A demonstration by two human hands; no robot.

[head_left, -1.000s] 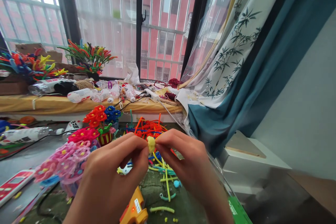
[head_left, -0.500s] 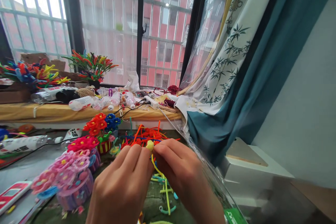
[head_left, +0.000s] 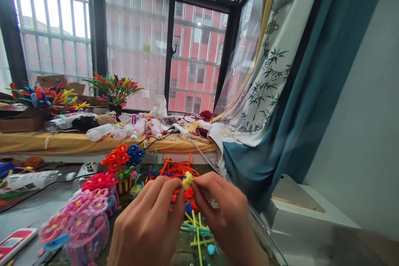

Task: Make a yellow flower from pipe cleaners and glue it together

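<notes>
My left hand (head_left: 152, 216) and my right hand (head_left: 220, 212) meet in the middle of the view, above the work surface. Between their fingertips is a small, pale yellow bunched piece of fuzzy pipe cleaner (head_left: 187, 180), pinched from both sides. My fingers are bent and closed; the lower part of the piece is partly hidden by them. Below and behind my hands lie loose yellow-green pipe cleaners (head_left: 199, 242), a small light-blue fuzzy ball (head_left: 212, 249) and a heap of orange-red pipe cleaners (head_left: 179, 169).
To the left stand pink pipe-cleaner flowers (head_left: 79, 205) in a purple striped pot (head_left: 89, 239), with red flowers (head_left: 115, 157) and blue flowers (head_left: 135, 154) behind. Plastic bottles (head_left: 31, 181) lie farther left. A yellow-covered ledge (head_left: 75, 143) runs below the window; a white box (head_left: 302, 216) stands right.
The view has tilted up slightly. Both hands still pinch the yellow piece, now turned more upright. A yellow strand seen curving below it no longer shows there.
</notes>
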